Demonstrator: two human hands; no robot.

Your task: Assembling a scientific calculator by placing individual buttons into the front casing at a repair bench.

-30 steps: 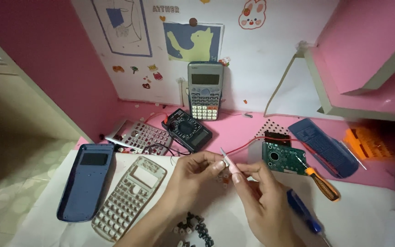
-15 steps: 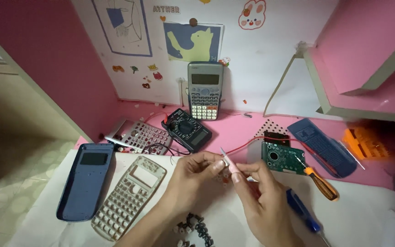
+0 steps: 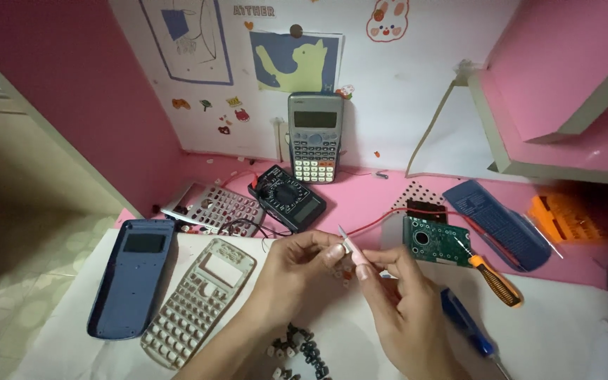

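Note:
My left hand (image 3: 297,271) and my right hand (image 3: 402,309) meet over the white sheet (image 3: 564,338), both pinching a thin pointed red probe (image 3: 347,243) whose red wire (image 3: 381,222) runs back across the desk. Just right of my hands lies a green circuit board (image 3: 436,241). Below my wrists sits a pile of small dark calculator keys (image 3: 297,350). A beige calculator front frame with empty key holes (image 3: 197,299) lies left of my left hand.
A blue calculator shell (image 3: 134,274), a silver key plate (image 3: 214,206) and a black multimeter (image 3: 288,197) lie to the left and behind. A grey calculator (image 3: 315,137) leans on the wall. An orange-handled screwdriver (image 3: 492,278), blue screwdriver (image 3: 466,325) and blue back cover (image 3: 495,222) lie right.

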